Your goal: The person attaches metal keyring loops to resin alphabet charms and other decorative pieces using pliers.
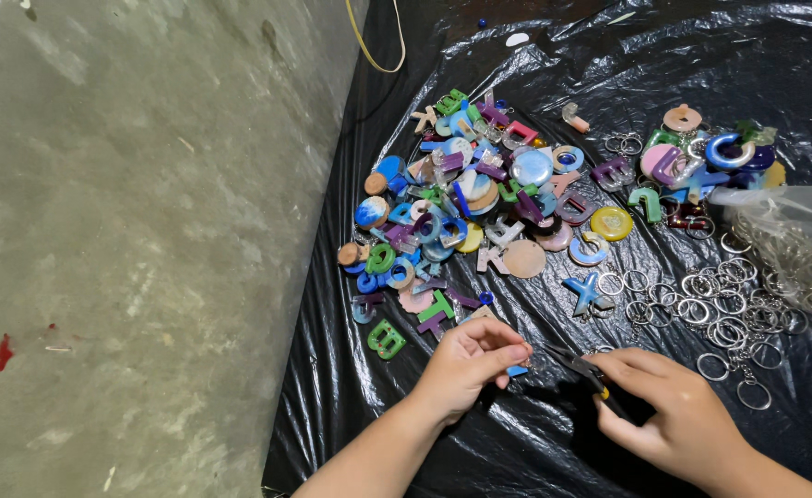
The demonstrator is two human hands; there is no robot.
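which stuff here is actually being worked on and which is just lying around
In hand:
left hand pinching a small blue piece
right hand holding pliers

Lying about:
pile of coloured letter and disc charms
loose metal key rings
clear bag of rings
black plastic sheet
yellow cord

Small blue charm (517, 371) pinched; black pliers (583, 370) level.

I kneel over a bare grey concrete floor (138, 231) (scuffed, with a small red stain (4, 352) near my left), where a crinkled black plastic sheet (443, 443) glints under overhead light and a thin yellow cord (376, 51) loops across its upper edge.
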